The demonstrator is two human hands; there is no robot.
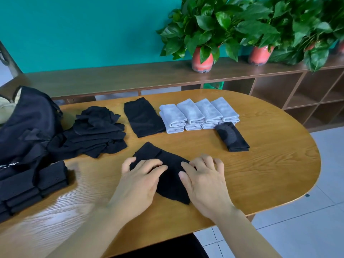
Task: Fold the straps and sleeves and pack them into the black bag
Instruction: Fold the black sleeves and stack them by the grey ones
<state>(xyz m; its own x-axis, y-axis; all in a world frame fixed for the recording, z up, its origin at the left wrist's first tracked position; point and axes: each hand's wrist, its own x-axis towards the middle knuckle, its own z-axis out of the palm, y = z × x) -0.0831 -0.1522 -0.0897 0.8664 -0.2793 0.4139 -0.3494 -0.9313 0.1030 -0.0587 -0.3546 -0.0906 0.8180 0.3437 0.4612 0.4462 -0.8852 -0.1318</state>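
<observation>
Two bare hands press a black sleeve (170, 185) flat on a wooden worktop (270, 164), near its front edge. The left hand (141, 179) and right hand (206, 181) rest on either side of it, fingers (155, 162) nearly straight and spread, gripping nothing. The black bag (28, 123) sits far left, beside a loose pile (96, 131) of unfolded pieces. Folded grey sleeves (199, 112) line the back. Risk: the thin, creased cloth may slide or bunch under uneven pressure, leaving a crooked fold that springs open.
</observation>
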